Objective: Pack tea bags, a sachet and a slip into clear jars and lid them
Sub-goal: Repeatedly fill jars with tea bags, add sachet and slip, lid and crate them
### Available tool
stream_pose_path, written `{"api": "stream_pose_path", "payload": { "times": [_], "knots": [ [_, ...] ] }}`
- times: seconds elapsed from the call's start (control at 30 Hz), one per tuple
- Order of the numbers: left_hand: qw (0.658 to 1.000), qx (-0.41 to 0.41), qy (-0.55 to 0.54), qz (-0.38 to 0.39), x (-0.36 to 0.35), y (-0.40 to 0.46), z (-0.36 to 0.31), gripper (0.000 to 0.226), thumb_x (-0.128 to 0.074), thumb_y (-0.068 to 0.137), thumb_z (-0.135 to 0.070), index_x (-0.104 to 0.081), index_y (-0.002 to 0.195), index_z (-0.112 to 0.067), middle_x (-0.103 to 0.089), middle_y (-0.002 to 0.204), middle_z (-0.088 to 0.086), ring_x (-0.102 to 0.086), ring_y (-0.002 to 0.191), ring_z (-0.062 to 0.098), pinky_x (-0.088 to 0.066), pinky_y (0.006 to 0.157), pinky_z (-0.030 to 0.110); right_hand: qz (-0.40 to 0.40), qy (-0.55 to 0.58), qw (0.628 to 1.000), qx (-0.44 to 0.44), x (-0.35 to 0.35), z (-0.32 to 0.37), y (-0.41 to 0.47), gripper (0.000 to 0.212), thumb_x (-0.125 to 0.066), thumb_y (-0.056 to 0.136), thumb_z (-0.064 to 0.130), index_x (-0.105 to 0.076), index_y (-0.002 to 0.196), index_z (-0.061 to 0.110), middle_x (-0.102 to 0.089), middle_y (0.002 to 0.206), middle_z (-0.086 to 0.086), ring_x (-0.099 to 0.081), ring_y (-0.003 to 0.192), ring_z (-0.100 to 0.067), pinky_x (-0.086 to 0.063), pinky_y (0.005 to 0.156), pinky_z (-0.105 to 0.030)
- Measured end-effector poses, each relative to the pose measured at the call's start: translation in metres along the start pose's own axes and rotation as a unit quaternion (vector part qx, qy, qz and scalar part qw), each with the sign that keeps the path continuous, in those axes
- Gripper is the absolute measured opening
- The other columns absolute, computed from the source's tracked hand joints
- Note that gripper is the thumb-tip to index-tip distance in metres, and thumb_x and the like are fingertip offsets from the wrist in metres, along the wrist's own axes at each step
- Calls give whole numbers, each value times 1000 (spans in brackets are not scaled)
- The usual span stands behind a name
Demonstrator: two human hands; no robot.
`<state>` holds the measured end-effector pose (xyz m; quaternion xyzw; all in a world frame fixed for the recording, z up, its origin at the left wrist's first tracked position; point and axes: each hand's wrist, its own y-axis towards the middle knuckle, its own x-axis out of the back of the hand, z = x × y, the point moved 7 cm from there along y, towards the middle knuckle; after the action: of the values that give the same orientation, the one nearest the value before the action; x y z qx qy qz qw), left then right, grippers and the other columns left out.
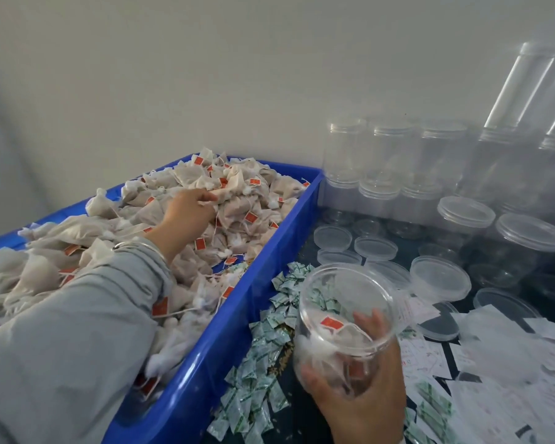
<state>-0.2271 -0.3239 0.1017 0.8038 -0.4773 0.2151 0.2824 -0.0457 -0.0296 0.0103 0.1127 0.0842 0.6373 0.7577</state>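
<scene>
While my right hand (pixel 362 398) grips the part-filled jar (pixel 345 331), left hand (pixel 189 213) pinches tea bags (pixel 237 200) mid-crate (pixel 237 318); sachet, slip & lid still to go.

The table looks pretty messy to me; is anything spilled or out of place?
Nothing looks spilled by accident. The green sachets and paper slips lie in loose heaps beside the blue crate, and loose lids are scattered about; it looks like supplies laid out.

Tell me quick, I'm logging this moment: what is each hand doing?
Left hand: fingers closing on white tea bags in the blue plastic crate.
Right hand: closed around the clear plastic jar, tea bags inside.
</scene>
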Motion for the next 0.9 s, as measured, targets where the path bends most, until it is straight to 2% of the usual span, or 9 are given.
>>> {"api": "stream_pose_path", "payload": {
  "times": [0.07, 0.13, 0.23, 0.33, 0.4, 0.5, 0.6, 0.73, 0.9],
  "knots": [
    [998, -24, 49, 25, -11, 6, -6, 34, -49, 88, -7, -63, 117, -18, -61, 103, -3, -55, 57, 11, -44, 46, 20, 40, -4, 999, -20, -4, -2, 0, 94, -86, 36, 59, -41, 119, 59, -63, 110, 25, -66, 91, 3, -55, 69, -15],
    [989, -64, 122, 50, -23, 17, -18, 38, -49, 88, -8, -61, 123, -14, -54, 130, 6, -59, 92, 19, -49, 75, 29, 52, 1, 998, -40, -2, -6, 1, 106, -85, 31, 62, -42, 127, 50, -65, 111, 20, -65, 92, 4, -52, 68, -10],
    [956, -99, 260, 96, -42, 36, -27, 43, -49, 91, -29, -53, 133, -21, -40, 144, 11, -37, 131, 32, -32, 108, 44, 51, -12, 998, -35, 3, -5, 5, 117, -85, 32, 62, -38, 137, 38, -62, 120, 15, -64, 104, -5, -55, 85, -29],
    [917, -84, 363, 139, -57, 51, -24, 53, -41, 92, -49, -46, 138, -23, -45, 141, 12, -36, 132, 34, -30, 110, 46, 50, -13, 998, -37, 6, -8, 10, 106, -92, 37, 47, -44, 131, 33, -63, 119, 9, -63, 107, -13, -54, 88, -37],
    [924, -71, 349, 141, -61, 52, -25, 46, -43, 96, -35, -48, 135, -12, -53, 133, 16, -48, 122, 34, -39, 102, 42, 49, -6, 998, -49, 7, -12, 11, 109, -91, 35, 45, -44, 132, 30, -60, 122, 7, -63, 107, -13, -54, 88, -35],
    [974, -58, 202, 80, -51, 54, -33, 30, -42, 95, -17, -61, 112, 0, -62, 110, 15, -58, 105, 32, -47, 86, 37, 48, -24, 997, -56, 8, -16, 14, 114, -89, 35, 50, -40, 137, 31, -57, 126, 10, -59, 111, -10, -51, 93, -36],
    [999, 0, -53, 15, -29, 48, -37, 14, -56, 87, -12, -68, 93, -11, -58, 84, 2, -57, 83, 21, -49, 74, 32, -4, -16, 998, -60, 16, -22, 20, 87, -94, 39, 19, -52, 114, 35, -62, 115, 12, -61, 104, -6, -51, 89, -33],
    [975, -15, -199, 93, -13, 23, -58, 11, -62, 85, -5, -66, 91, -14, -62, 87, 7, -59, 69, 14, -52, 63, 25, 35, -10, 997, -69, 8, -28, 17, 105, -93, 36, 40, -44, 129, 37, -57, 124, 12, -59, 110, -9, -51, 92, -33],
    [896, 26, -386, 218, -17, -39, -84, 24, -68, 77, -5, -61, 98, -15, -64, 94, 11, -68, 68, 17, -57, 56, 28, 43, -27, 998, -44, 6, -23, 13, 109, -84, 35, 57, -37, 133, 45, -55, 124, 12, -58, 111, -8, -54, 89, -33]
  ]
}}
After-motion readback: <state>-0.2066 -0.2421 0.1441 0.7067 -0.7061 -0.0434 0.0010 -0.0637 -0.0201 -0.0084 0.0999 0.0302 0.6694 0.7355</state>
